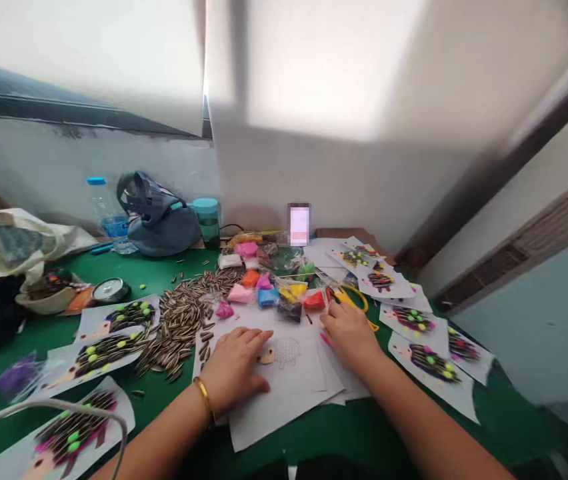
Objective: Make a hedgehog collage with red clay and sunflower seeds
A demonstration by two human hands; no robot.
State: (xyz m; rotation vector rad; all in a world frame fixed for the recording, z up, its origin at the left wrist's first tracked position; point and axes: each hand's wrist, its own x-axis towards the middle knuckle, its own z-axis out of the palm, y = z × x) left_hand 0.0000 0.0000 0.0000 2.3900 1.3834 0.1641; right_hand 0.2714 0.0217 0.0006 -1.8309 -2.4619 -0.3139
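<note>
My left hand (241, 363), with a gold bracelet at the wrist, lies flat and spread on a white sheet of paper (279, 420). Just beyond its fingertips the sheet shows a printed hedgehog outline (288, 351) with a peach-coloured face (267, 356) on it. My right hand (348, 330) rests at the sheet's right side, its fingers curled in; what they hold, if anything, is hidden. A small pink piece (326, 339) shows by its thumb. Yellow-handled scissors (363, 297) lie right beside this hand, and a red clay packet (314, 301) is close to its fingertips.
A pile of striped sunflower seeds (179, 320) spreads to the left. Several bagged clay pieces (267, 298) lie behind the paper. Seed-covered hedgehog pictures (421, 365) lie on both sides. A phone (299, 225), a blue bag (164, 223) and a lidded jar (207, 220) stand along the wall.
</note>
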